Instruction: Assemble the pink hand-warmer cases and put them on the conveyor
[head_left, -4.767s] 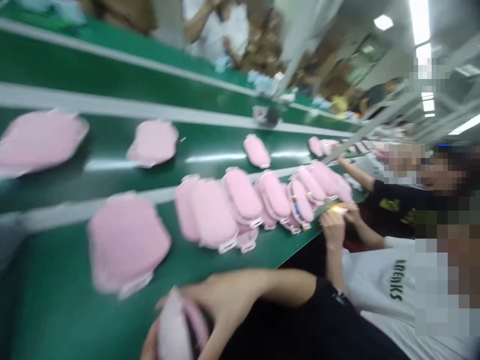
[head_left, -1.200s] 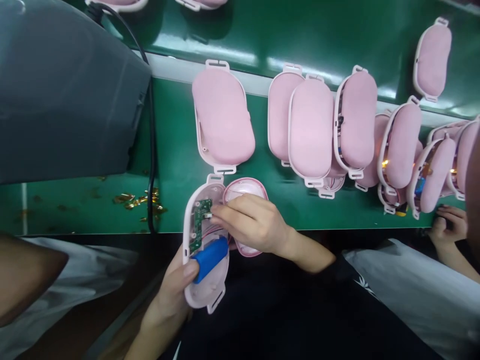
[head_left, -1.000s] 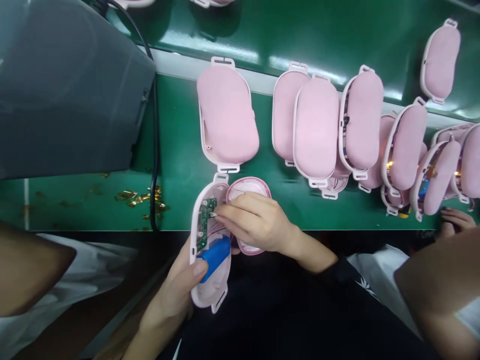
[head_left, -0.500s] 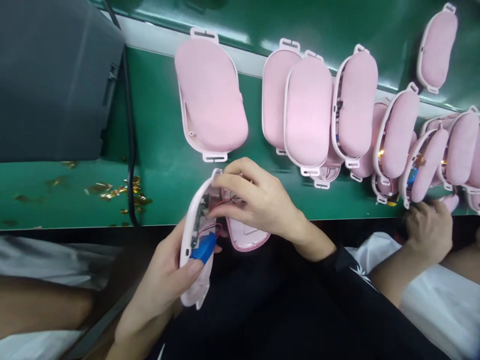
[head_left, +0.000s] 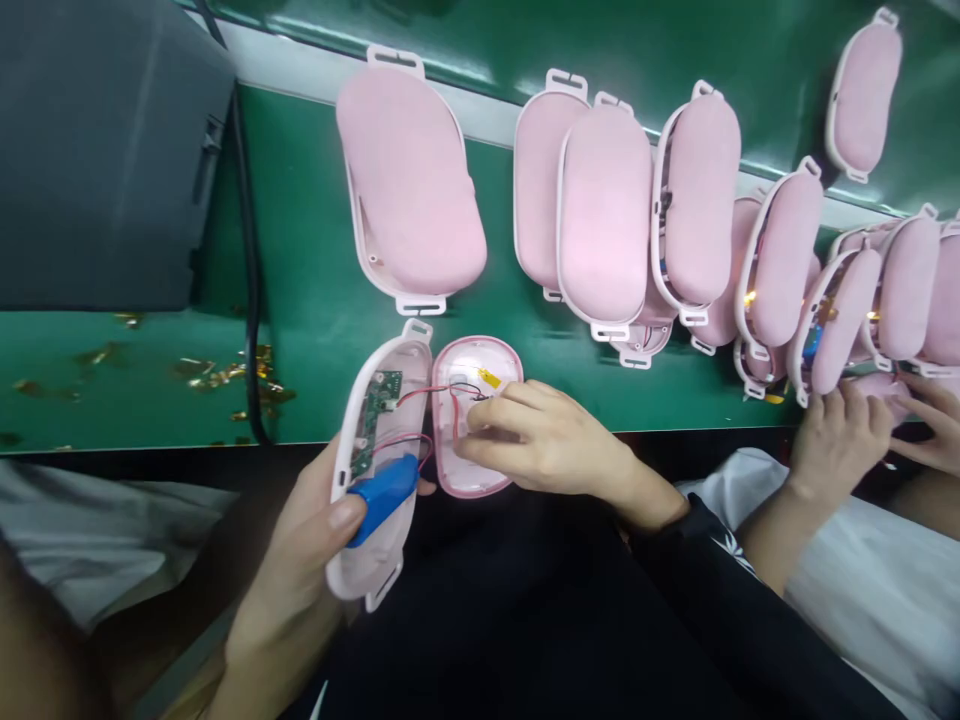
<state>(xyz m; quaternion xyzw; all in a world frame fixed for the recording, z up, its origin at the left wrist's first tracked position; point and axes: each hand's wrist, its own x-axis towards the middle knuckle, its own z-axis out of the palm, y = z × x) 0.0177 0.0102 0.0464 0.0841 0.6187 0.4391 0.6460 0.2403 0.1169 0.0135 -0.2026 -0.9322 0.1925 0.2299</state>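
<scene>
My left hand (head_left: 311,540) grips a pink shell with strap loops (head_left: 401,360), tilted so that its inside shows. Within it are a green circuit board (head_left: 373,420) and a blue battery (head_left: 386,497), with my left thumb on the battery. Red and black wires (head_left: 424,390) run from the board to a smaller pink shell (head_left: 478,350) lying open side up at the table edge. A yellow piece (head_left: 489,378) is inside that shell. My right hand (head_left: 532,435) is over its right side with fingers curled together; what they pinch is hidden.
A closed-looking pink case (head_left: 412,180) lies behind my hands, and several more (head_left: 607,220) stretch rightward. At the left are a dark bin (head_left: 105,160), a black cable (head_left: 249,260) and gold scraps (head_left: 225,375). Another person's hands (head_left: 840,440) work at the far right.
My right hand has moved right and down, away from the board to the smaller shell. The held shell has turned, showing more of its inside. The other person's second hand is now clearly visible.
</scene>
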